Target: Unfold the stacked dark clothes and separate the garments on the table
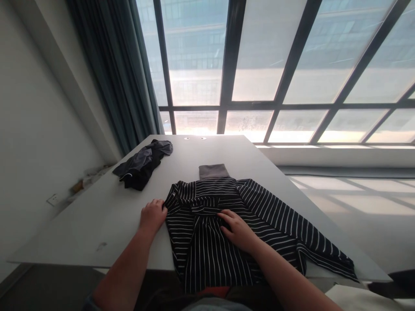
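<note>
A black shirt with thin white stripes (223,255) lies spread on the white table (94,224), its lower part reaching the near edge. One long sleeve (304,224) stretches out to the right, while cloth on the left side is folded inward across the body. My left hand (153,216) is closed on the shirt's left edge, near the top, with its fingertips partly hidden. On the middle of the folded cloth rests my right hand (238,229), fingers slightly bent and apart, touching the fabric.
A folded grey cloth (214,171) lies just beyond the shirt. Crumpled dark clothes (142,164) are heaped at the table's far left. A dark curtain (113,65) hangs on the left, and large windows (253,65) stand behind the table.
</note>
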`<action>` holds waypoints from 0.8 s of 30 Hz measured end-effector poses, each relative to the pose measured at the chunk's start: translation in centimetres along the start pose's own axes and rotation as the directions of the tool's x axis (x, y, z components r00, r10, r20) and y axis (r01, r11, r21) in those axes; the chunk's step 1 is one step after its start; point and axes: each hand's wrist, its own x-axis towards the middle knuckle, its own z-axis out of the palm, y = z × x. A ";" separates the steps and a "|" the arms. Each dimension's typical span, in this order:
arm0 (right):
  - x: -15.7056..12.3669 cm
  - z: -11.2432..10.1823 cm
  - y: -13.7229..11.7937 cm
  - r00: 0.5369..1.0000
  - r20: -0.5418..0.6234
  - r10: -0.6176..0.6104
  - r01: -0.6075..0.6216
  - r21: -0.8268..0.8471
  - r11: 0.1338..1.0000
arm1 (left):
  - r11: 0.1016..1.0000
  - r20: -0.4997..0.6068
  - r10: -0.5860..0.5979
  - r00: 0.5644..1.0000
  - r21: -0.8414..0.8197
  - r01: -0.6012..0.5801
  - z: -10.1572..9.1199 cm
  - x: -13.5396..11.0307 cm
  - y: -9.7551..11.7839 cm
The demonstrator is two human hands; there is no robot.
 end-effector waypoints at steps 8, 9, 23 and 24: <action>0.1 0.1 -2.3 0.972 -0.225 -0.073 0.061 -0.061 0.996 | 0.785 -0.316 0.029 0.948 -0.580 -0.217 0.3 -1.0 3.7; 0.4 0.4 -3.5 0.960 -0.256 -0.111 0.099 -0.061 0.993 | 0.749 -0.357 0.141 0.923 -0.571 -0.335 0.2 -1.4 4.5; 9.3 4.3 -7.0 0.974 -0.204 -0.101 0.212 0.652 0.728 | 0.814 -0.417 0.281 0.864 -0.374 -0.445 0.4 -2.0 4.0; 9.0 4.0 -6.8 0.979 -0.195 -0.066 0.184 0.689 0.701 | 0.832 -0.411 0.256 0.875 -0.367 -0.416 0.5 -1.8 4.0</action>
